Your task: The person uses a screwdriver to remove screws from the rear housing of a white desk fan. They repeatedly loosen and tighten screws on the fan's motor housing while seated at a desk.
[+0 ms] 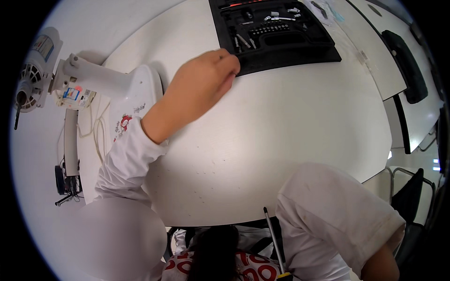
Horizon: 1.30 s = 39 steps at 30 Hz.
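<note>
My left hand (pixel 202 82) is closed, its curled fingers at the near left edge of a black tool tray (pixel 286 63). Whatever the fingertips hold, if anything, is hidden behind the hand. Small sockets (pixel 269 30), bits and metal drivers lie in the tray's slots. Beside my left forearm lies a white electric fan base with its post (pixel 105 79), and the bare motor (pixel 35 75) is at the far left. My right arm bends down at the lower right, and the hand is cut off by the frame. A screwdriver (pixel 274 239) points up at the table's near edge, its handle partly cut off.
Beneath the tray is a white table (pixel 281 131) with small crumbs near its front. A pale cord (pixel 97 133) runs by the fan base. Plastic bags (pixel 328 11) lie at the back right. A chair (pixel 408 196) stands at right; a pale round shape (pixel 117 239) fills the lower left.
</note>
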{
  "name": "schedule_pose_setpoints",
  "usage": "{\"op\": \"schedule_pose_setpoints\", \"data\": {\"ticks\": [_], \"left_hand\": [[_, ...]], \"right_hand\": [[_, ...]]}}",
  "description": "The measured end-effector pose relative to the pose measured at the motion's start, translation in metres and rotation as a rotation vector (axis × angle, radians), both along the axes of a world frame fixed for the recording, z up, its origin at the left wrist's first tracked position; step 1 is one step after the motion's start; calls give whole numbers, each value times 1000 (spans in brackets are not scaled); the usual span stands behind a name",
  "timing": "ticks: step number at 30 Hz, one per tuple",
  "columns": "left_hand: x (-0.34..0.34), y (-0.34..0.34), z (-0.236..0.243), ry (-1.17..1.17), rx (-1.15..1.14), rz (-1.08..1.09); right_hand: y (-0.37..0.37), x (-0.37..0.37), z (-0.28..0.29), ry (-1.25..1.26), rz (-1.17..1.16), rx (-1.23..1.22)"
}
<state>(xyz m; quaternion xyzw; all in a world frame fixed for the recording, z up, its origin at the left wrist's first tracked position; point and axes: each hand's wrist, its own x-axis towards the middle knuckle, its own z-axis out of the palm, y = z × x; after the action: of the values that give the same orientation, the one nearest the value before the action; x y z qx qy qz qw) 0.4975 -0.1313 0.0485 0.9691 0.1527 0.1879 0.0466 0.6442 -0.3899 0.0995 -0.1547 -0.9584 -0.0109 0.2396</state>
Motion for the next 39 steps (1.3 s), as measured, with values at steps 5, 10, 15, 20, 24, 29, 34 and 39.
{"op": "schedule_pose_setpoints", "data": {"ticks": [5, 10, 15, 20, 24, 29, 34, 39], "left_hand": [[-7, 2, -8, 37, 2, -71], [-5, 15, -18, 86, -138, -11], [-6, 16, -25, 12, -143, -25], [-1, 17, -18, 148, -40, -8], [2, 18, -25, 143, 150, -86], [7, 23, -25, 174, 147, -29], [9, 32, -20, 93, 38, -45], [12, 26, -26, -18, 67, -35]], "right_hand": [[2, -1, 0, 1, 2, 2], [3, -1, 0, 0, 9, 1], [4, -1, 1, 4, 14, 0], [6, -2, 1, 5, 17, 1], [7, -3, 1, 7, 22, 1], [9, -4, 1, 6, 22, -5], [9, -4, 0, 8, 22, 0], [10, -5, -1, 5, 20, 0]]}}
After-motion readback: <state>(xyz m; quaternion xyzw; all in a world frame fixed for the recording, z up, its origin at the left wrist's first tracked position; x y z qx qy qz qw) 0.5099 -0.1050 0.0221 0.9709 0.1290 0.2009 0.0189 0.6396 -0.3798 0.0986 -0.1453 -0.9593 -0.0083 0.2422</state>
